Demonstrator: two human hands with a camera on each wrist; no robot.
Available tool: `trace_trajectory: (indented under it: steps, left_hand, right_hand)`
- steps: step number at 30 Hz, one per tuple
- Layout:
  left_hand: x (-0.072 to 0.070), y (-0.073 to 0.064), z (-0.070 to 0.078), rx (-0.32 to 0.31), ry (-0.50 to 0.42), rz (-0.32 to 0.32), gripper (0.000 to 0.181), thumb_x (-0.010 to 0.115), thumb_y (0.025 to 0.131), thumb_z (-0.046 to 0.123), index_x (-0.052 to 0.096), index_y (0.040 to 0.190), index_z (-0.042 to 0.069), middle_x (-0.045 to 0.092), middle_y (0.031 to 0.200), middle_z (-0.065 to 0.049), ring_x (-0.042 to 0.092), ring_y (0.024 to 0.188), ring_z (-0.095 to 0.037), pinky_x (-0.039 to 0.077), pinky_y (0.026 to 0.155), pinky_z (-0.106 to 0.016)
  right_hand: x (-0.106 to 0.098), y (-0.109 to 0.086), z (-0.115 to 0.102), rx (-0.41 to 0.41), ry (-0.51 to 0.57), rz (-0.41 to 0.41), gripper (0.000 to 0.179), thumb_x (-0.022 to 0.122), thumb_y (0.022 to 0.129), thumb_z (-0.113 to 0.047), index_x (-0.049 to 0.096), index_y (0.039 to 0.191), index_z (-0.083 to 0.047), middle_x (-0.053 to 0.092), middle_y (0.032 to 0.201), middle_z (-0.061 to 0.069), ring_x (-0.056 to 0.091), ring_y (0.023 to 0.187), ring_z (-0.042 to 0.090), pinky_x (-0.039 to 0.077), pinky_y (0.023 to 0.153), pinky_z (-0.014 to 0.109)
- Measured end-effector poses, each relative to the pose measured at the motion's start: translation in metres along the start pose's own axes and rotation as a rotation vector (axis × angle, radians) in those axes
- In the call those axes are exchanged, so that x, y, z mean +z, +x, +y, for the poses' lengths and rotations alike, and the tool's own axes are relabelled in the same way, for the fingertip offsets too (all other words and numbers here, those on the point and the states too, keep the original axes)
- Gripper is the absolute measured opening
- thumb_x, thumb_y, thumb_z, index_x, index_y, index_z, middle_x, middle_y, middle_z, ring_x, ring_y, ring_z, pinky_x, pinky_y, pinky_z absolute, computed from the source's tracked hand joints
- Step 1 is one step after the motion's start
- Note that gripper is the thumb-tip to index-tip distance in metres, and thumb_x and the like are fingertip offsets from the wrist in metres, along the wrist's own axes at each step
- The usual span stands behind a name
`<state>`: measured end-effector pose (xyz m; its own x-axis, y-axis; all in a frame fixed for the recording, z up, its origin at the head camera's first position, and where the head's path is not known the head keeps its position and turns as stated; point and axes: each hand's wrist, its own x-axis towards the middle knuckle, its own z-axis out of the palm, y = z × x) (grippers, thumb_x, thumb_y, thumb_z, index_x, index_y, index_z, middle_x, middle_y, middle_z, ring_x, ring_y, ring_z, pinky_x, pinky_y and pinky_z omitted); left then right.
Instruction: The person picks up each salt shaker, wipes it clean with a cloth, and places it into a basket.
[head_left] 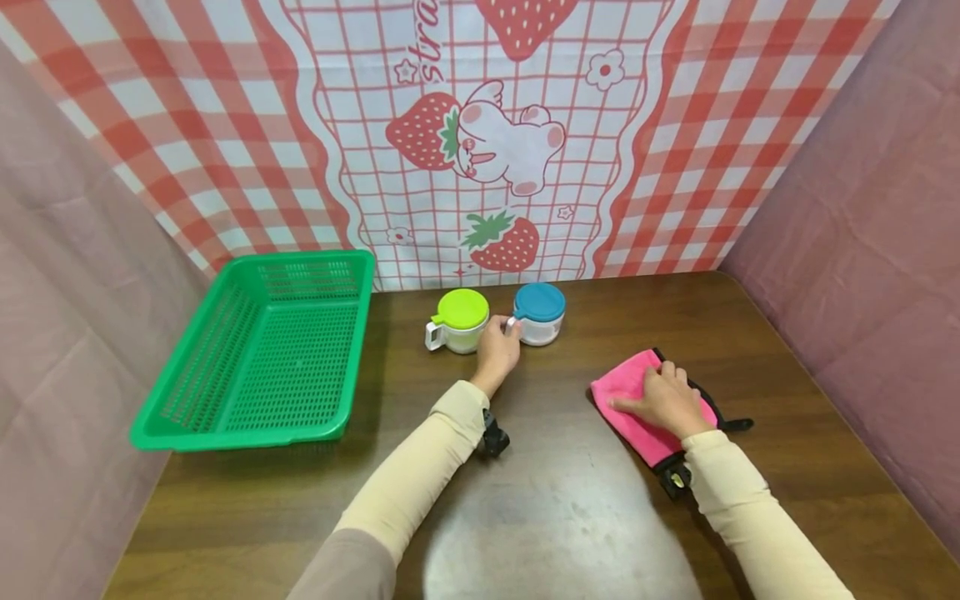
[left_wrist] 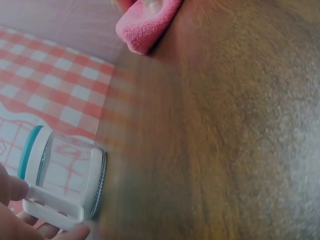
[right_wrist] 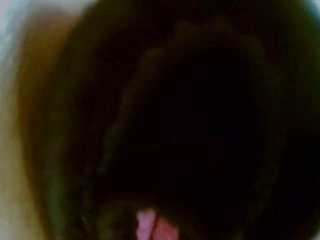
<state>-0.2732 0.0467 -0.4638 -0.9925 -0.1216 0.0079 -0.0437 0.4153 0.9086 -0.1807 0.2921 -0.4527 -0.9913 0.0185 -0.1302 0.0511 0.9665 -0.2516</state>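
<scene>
My left hand (head_left: 498, 346) holds the white handle (left_wrist: 52, 207) of a clear jar with a blue lid (head_left: 540, 302), thumb on one side and fingers on the other. The jar stands upright near the back of the table. Just left of that hand is a similar jar with a lime-green lid (head_left: 462, 309), its handle pointing left. On the right, my right hand (head_left: 667, 402) grips a pink cloth (head_left: 630, 379) with black edging and a black loop, thumb spread across it. Something dark hides most of the right wrist view, with a bit of pink showing below.
A green plastic basket (head_left: 358, 350) with slotted walls stands at the left of the brown wooden table (head_left: 540, 500). Behind the table hangs a red-checked strawberry curtain (head_left: 675, 167), with plain pinkish curtains at both sides.
</scene>
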Motion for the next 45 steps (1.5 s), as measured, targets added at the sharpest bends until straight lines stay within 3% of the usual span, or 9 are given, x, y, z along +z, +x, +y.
trace_trajectory:
  steps: [7,12,20,37,45]
  left_hand:
    - [0.0,-0.001,-0.002,0.008,-0.052,0.028,0.023,0.06,0.096,0.019,0.065,0.106,-0.001,0.068,0.102,-0.016,0.062,0.097,-0.028,0.05,0.088,-0.038]
    - [0.002,-0.002,-0.002,0.002,-0.075,0.039,0.023,0.06,0.096,0.018,0.065,0.107,-0.001,0.069,0.104,-0.016,0.062,0.098,-0.029,0.05,0.09,-0.038]
    - [0.002,0.001,-0.001,0.009,-0.126,0.042,0.029,0.058,0.098,0.017,0.064,0.12,0.001,0.069,0.108,-0.015,0.063,0.101,-0.026,0.051,0.089,-0.037]
    - [0.007,0.005,-0.004,0.091,-0.203,0.136,0.021,0.063,0.094,0.013,0.07,0.106,-0.003,0.072,0.1,-0.017,0.066,0.092,-0.027,0.054,0.082,-0.036]
    - [0.013,-0.006,-0.011,0.085,-0.219,0.148,0.019,0.064,0.092,0.009,0.071,0.104,-0.005,0.074,0.098,-0.017,0.069,0.09,-0.026,0.056,0.08,-0.035]
  right_hand:
    - [0.001,-0.001,0.002,-0.027,-0.031,-0.006,0.087,0.072,0.076,-0.061,0.051,0.116,0.014,0.045,0.112,0.034,0.042,0.101,0.045,0.044,0.074,0.06]
    - [0.003,-0.001,0.001,-0.027,-0.047,-0.007,0.087,0.071,0.077,-0.061,0.051,0.116,0.014,0.045,0.11,0.033,0.042,0.099,0.044,0.044,0.074,0.059]
    - [-0.001,0.0,0.0,-0.042,-0.06,0.001,0.083,0.071,0.077,-0.061,0.053,0.111,0.012,0.046,0.109,0.033,0.042,0.096,0.042,0.045,0.07,0.055]
    - [-0.003,0.003,0.001,-0.047,-0.066,0.012,0.09,0.069,0.079,-0.062,0.05,0.12,0.015,0.046,0.113,0.035,0.043,0.099,0.044,0.044,0.076,0.06]
    - [0.002,-0.008,0.004,-0.029,-0.063,-0.017,0.094,0.07,0.078,-0.063,0.047,0.125,0.016,0.044,0.116,0.036,0.042,0.1,0.045,0.044,0.076,0.06]
